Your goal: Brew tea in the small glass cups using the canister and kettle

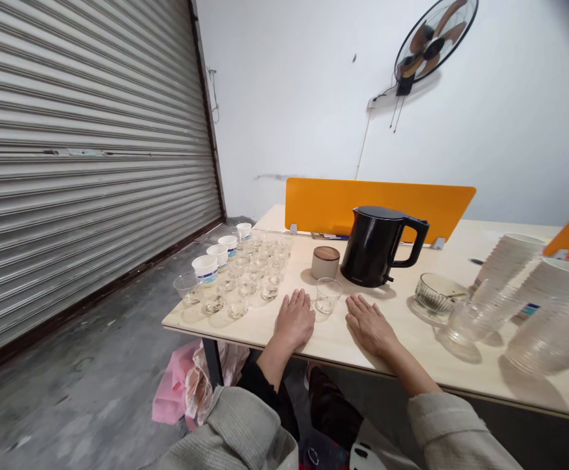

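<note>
Standing upright between the two hands, a small clear glass cup [328, 295] is sitting on the worktop [336, 336] near its front edge. The left hand [294, 321] and right hand [370, 324] are lying flat, palms down, fingers released and grasping nothing, just beside the cup but apart from it. A wooden-lidded jar [325, 262] and black electric kettle [377, 247] are standing behind. A sideways sweep of either hand could be tipping the light cup or rolling it off the edge.
</note>
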`<control>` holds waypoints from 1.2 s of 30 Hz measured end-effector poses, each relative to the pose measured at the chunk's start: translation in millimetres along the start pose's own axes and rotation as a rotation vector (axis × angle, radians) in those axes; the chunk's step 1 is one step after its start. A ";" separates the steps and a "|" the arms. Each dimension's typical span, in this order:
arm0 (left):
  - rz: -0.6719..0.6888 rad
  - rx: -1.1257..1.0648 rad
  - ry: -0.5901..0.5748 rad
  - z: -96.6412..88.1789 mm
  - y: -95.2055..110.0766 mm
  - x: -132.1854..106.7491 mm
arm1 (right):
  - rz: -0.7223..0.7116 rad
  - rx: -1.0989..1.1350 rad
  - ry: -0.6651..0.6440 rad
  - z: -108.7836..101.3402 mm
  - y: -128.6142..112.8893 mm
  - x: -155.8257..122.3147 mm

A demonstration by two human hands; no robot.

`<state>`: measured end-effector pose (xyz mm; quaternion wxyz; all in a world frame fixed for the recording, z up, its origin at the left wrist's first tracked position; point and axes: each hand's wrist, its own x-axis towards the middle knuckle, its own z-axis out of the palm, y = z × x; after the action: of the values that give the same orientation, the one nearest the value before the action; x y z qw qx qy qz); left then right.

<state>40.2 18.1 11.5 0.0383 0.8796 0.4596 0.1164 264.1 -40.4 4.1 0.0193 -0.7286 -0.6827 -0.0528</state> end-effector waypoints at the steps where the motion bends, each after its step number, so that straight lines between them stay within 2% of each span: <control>1: 0.001 -0.003 0.000 0.5 -0.2 0.5 | 0.001 0.002 -0.003 -0.7 -0.6 -0.1; 6: 0.013 -0.025 0.016 0.9 -0.7 0.8 | 0.007 0.076 0.024 -2.2 1.2 -1.4; 11: 0.045 -0.052 0.075 2.8 1.0 -22.2 | 0.029 0.409 0.181 1.7 5.6 9.4; 14: 0.233 -0.072 0.225 11.9 3.3 -43.2 | 0.037 0.665 0.269 2.6 -4.4 26.1; 17: 0.398 -0.028 0.301 21.3 5.1 -58.5 | 0.039 0.953 0.292 1.4 -23.0 40.6; 21: 0.477 0.022 0.357 23.4 4.5 -65.2 | 0.113 1.181 0.342 -4.4 -44.4 45.5; 25: 0.498 0.024 0.383 21.1 1.6 -63.7 | 0.078 1.182 0.356 -18.1 -68.8 41.0; 30: 0.531 -0.010 0.386 23.6 -0.7 -60.0 | -0.131 1.139 0.223 -35.7 -124.3 40.8; 33: 0.494 -0.022 0.358 23.1 1.3 -58.5 | -0.224 1.103 0.148 -37.6 -154.6 46.0; 36: 0.431 -0.059 0.339 20.3 4.5 -58.4 | -0.256 1.130 0.108 -31.2 -172.4 53.8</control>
<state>16.6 -31.5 -17.3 -0.0395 0.9236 0.2581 0.2808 94.1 21.4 33.1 0.4332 -0.5131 -0.6858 0.2807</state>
